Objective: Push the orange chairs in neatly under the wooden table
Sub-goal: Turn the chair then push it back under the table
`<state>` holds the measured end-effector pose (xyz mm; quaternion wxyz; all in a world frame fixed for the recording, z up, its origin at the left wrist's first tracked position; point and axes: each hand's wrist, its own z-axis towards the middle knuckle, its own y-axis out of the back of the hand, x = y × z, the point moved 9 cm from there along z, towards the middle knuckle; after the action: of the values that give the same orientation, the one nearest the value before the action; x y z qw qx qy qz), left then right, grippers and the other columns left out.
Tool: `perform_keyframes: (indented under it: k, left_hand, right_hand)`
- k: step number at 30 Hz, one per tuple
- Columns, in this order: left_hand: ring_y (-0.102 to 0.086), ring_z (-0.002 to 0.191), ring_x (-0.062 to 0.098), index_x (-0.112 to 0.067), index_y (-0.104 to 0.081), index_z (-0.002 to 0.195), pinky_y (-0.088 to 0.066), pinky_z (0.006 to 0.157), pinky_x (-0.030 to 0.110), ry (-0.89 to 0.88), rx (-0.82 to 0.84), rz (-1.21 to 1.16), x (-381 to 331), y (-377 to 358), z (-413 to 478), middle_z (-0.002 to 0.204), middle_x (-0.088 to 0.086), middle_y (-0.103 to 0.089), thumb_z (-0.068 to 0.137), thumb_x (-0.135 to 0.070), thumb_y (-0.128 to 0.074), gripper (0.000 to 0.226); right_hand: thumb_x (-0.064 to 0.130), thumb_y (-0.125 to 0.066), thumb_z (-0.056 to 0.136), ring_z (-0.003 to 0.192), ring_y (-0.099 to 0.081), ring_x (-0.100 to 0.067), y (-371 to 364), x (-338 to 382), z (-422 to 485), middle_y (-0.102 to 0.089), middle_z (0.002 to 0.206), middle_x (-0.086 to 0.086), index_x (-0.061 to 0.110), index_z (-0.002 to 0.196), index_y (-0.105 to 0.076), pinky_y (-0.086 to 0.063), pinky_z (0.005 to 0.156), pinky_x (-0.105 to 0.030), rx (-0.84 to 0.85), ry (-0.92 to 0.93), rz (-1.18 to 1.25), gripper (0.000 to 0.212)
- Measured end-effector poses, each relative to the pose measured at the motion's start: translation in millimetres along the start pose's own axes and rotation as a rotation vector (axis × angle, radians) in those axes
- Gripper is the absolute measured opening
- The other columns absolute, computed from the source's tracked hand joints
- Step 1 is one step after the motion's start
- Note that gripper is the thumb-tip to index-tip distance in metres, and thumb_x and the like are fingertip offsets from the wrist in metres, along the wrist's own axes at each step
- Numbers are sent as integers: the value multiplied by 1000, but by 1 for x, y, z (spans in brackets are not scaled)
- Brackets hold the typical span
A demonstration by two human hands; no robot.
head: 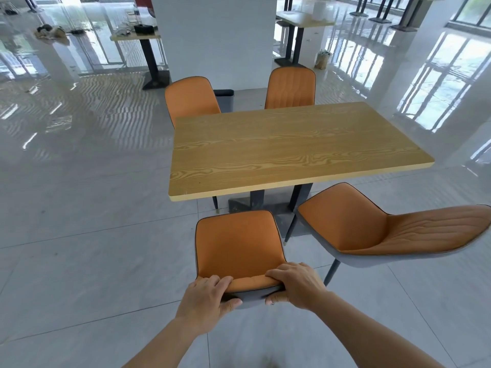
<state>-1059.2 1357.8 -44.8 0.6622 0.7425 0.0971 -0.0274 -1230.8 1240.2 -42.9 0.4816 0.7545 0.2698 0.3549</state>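
Hands, left (pixel 206 296) and right (pixel 295 284), clamp near chair (pixel 239 245) backrest at 6 o'clock of counter (pixel 292 144); advise straight, even push toward 12, seat square to the edge

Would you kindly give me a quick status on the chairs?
Both hands, left and right, clamped on near chair's backrest. Seat clear of wooden table. Right-hand chair angled out alongside.
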Motion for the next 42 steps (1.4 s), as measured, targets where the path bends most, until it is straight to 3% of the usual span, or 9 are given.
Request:
perform_keyframes:
  k: [5, 9, 21, 27, 33, 38, 42]
  left_hand:
    - [-62, 93, 20, -31, -51, 129, -48, 79, 38, -12, -39, 5, -1, -6, 0, 106, -6, -64, 86, -86, -1, 86]
    - [-62, 90, 20, -32, -53, 126, -48, 78, 39, -6, -77, -13, -11, -4, -1, 103, -7, -64, 86, -86, -1, 85]
    - [-55, 107, 17, -38, -41, 134, -42, 94, 37, 45, 1, -25, -16, -8, -7, 115, -11, -57, 73, -90, 12, 96]
    - [-53, 108, 16, -39, -40, 136, -40, 95, 36, 63, 38, -27, -17, -10, -7, 117, -12, -56, 75, -88, 6, 91]
    - [-54, 107, 18, -36, -42, 137, -41, 95, 38, 66, 29, -38, -20, -11, -7, 116, -9, -57, 75, -88, 7, 94]
    - [-54, 105, 16, -37, -42, 135, -41, 94, 36, 65, 18, -37, -18, -15, -8, 114, -11, -56, 76, -92, 9, 96]
    - [-55, 103, 16, -37, -44, 135, -42, 92, 35, 71, 11, -38, -18, -14, -9, 113, -11, -57, 81, -91, 1, 88]
  right_hand:
    - [97, -30, 68, 105, -59, -14, -1, -3, -1, -66, 110, 13, 42, 129, -53, -41, 91, -31, -46, 25, 15, 86]
    - [90, -40, 74, 103, -59, -15, 1, -9, -5, -66, 109, 12, 41, 127, -55, -40, 90, -32, -34, 29, 21, 74]
    - [100, -29, 65, 101, -59, -15, 0, -8, -15, -66, 107, 12, 39, 122, -56, -41, 89, -33, -51, 35, 34, 88]
    - [101, -25, 62, 101, -58, -15, 0, -8, -17, -65, 107, 13, 39, 124, -55, -42, 92, -35, -51, 25, 54, 93]
    - [89, -45, 74, 103, -57, -15, -2, -13, -16, -64, 108, 15, 44, 125, -54, -43, 93, -37, -40, 27, 42, 69]
    - [102, -30, 62, 104, -56, -13, -4, -14, -19, -62, 110, 18, 46, 127, -50, -41, 93, -35, -60, 11, 57, 89]
    - [102, -28, 63, 106, -56, -15, -5, -14, -20, -61, 111, 17, 46, 130, -48, -42, 95, -37, -39, 1, 58, 89]
